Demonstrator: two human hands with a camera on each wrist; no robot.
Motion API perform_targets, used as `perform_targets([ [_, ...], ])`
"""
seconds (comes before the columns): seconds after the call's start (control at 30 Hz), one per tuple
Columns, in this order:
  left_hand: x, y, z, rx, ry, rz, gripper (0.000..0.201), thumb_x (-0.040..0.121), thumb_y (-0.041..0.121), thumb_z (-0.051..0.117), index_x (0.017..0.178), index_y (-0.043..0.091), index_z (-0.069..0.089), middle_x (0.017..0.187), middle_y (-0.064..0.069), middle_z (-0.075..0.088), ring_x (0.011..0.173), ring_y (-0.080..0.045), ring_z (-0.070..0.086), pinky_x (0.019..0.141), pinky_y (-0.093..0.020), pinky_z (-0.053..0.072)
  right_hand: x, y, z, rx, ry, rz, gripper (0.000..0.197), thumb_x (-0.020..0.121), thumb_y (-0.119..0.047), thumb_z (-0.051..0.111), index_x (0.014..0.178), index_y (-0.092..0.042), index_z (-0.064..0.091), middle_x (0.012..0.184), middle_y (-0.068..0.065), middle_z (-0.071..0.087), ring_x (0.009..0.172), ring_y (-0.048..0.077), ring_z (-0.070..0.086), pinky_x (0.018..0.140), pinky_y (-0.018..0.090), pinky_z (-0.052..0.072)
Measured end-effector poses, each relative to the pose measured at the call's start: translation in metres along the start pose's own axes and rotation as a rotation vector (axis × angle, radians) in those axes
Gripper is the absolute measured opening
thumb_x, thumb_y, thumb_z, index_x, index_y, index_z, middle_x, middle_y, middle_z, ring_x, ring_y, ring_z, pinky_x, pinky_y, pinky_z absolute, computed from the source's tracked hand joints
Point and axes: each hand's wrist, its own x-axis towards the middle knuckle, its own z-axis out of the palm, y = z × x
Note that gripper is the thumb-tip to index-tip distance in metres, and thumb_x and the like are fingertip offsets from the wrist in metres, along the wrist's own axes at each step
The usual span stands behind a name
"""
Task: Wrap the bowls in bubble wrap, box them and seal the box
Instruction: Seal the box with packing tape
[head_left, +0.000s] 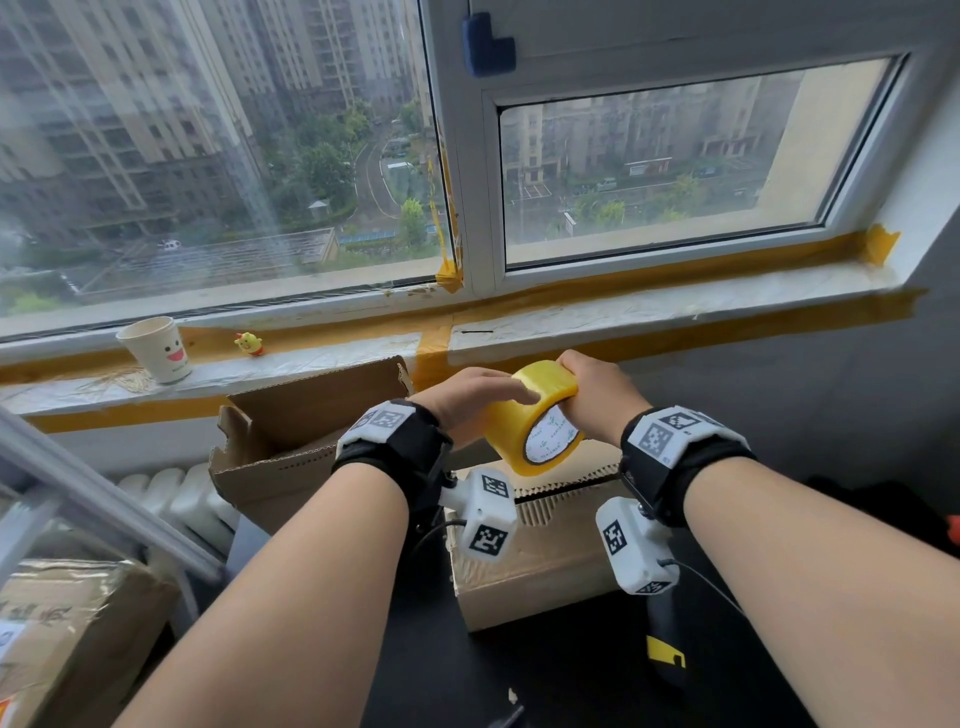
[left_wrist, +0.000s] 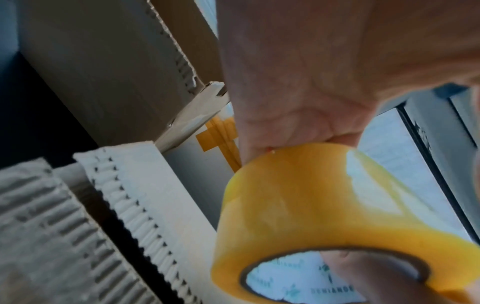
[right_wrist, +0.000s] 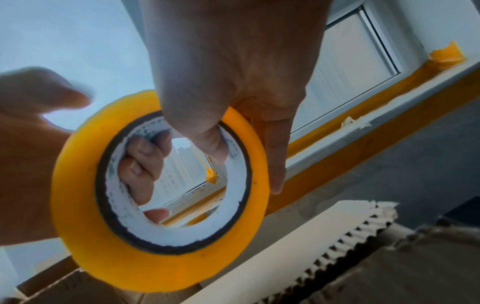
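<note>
A roll of yellow packing tape (head_left: 519, 431) is held in the air between both hands, above a brown cardboard box (head_left: 540, 571) whose top flaps (left_wrist: 145, 185) lie folded down. My right hand (head_left: 589, 387) grips the roll's far end, its thumb (right_wrist: 205, 133) hooked into the white core. My left hand (head_left: 467, 397) curves over the roll's top and left side, a fingertip (left_wrist: 255, 148) pressing on the tape roll (left_wrist: 311, 205). No bowls or bubble wrap are visible.
A second cardboard box (head_left: 291, 431) stands open at the left behind the hands. On the taped windowsill (head_left: 623, 312) are a paper cup (head_left: 156, 351) and a small yellow toy (head_left: 249, 343). A taped parcel (head_left: 62, 623) sits lower left; a black-and-yellow tool (head_left: 667, 654) lies on the dark table.
</note>
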Motion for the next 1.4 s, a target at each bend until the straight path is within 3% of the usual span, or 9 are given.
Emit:
perform_targets([
  [0.23,-0.002,-0.003,-0.002,-0.018,-0.011,0.006,0.026,0.089,0.004,0.062,0.115,-0.002,0.06,0.111,-0.02,0.066,0.103,-0.033,0.064,0.098,-0.046,0.049,-0.004,0.003,0.0,0.139,0.064,0.054,0.026,0.088,-0.026,0.063,0.11,-0.022,0.05,0.101,0.004,0.06,0.09,0.025,0.059,0.076,0.039,0.055],
  [0.37,0.006,-0.005,0.004,-0.202,0.208,0.03,0.031,0.096,0.012,0.055,0.122,-0.007,0.054,0.121,-0.024,0.061,0.11,-0.037,0.06,0.099,-0.049,0.046,-0.002,0.004,-0.006,0.33,0.2,0.206,0.014,0.082,-0.02,0.067,0.088,-0.016,0.055,0.088,0.007,0.066,0.081,0.03,0.067,0.081,0.048,0.057],
  [0.53,0.007,-0.004,0.01,-0.224,0.304,0.046,0.03,0.1,0.013,0.049,0.121,-0.008,0.054,0.105,-0.021,0.059,0.098,-0.03,0.057,0.094,-0.045,0.045,-0.013,-0.018,-0.014,0.798,-0.17,0.282,0.054,0.098,-0.047,0.047,0.091,0.003,0.068,0.09,0.021,0.072,0.081,0.031,0.07,0.078,0.041,0.058],
  [0.63,0.001,-0.004,0.011,-0.21,0.229,0.001,0.028,0.098,0.005,0.05,0.122,-0.007,0.054,0.116,-0.023,0.062,0.108,-0.032,0.06,0.096,-0.046,0.049,-0.014,-0.016,-0.011,0.747,-0.143,0.219,0.04,0.096,-0.039,0.056,0.098,0.0,0.067,0.1,0.019,0.071,0.087,0.029,0.069,0.082,0.043,0.057],
  [0.73,-0.003,-0.004,0.011,-0.14,0.193,-0.025,0.025,0.095,-0.004,0.05,0.119,-0.006,0.056,0.101,-0.018,0.065,0.092,-0.027,0.065,0.087,-0.041,0.054,-0.012,-0.008,-0.011,0.817,-0.113,0.245,0.032,0.098,-0.031,0.055,0.108,-0.003,0.065,0.106,0.015,0.068,0.091,0.027,0.065,0.082,0.039,0.055],
  [0.83,0.002,-0.006,0.001,0.097,0.359,0.01,0.044,0.087,-0.007,0.058,0.128,0.003,0.049,0.113,-0.014,0.058,0.094,-0.024,0.062,0.084,-0.043,0.057,-0.015,-0.006,-0.015,0.928,-0.142,0.332,0.037,0.099,-0.027,0.052,0.129,-0.005,0.053,0.116,0.014,0.059,0.099,0.028,0.056,0.082,0.04,0.046],
  [0.93,0.008,-0.005,-0.007,0.728,0.393,0.115,0.089,0.075,0.008,0.075,0.146,0.033,0.028,0.138,-0.005,0.039,0.118,-0.023,0.05,0.088,-0.036,0.054,-0.018,-0.006,-0.016,0.985,-0.224,0.335,0.037,0.1,-0.023,0.05,0.131,-0.004,0.051,0.114,0.013,0.06,0.098,0.027,0.057,0.083,0.042,0.045],
  [1.07,0.011,0.0,0.003,1.255,0.365,0.223,0.065,0.085,0.016,0.062,0.141,0.034,0.033,0.134,-0.001,0.048,0.114,-0.022,0.053,0.076,-0.03,0.05,-0.022,-0.006,-0.014,1.027,-0.28,0.308,0.037,0.1,-0.02,0.048,0.128,0.003,0.054,0.106,0.015,0.061,0.095,0.027,0.056,0.087,0.043,0.043],
  [1.4,0.014,-0.005,0.0,1.132,0.456,0.167,0.047,0.087,0.01,0.052,0.131,0.022,0.04,0.119,-0.005,0.06,0.101,-0.025,0.059,0.072,-0.029,0.044,-0.022,-0.006,-0.022,1.003,-0.427,0.273,0.026,0.1,-0.025,0.045,0.115,-0.007,0.058,0.107,0.016,0.06,0.099,0.032,0.055,0.089,0.048,0.044],
])
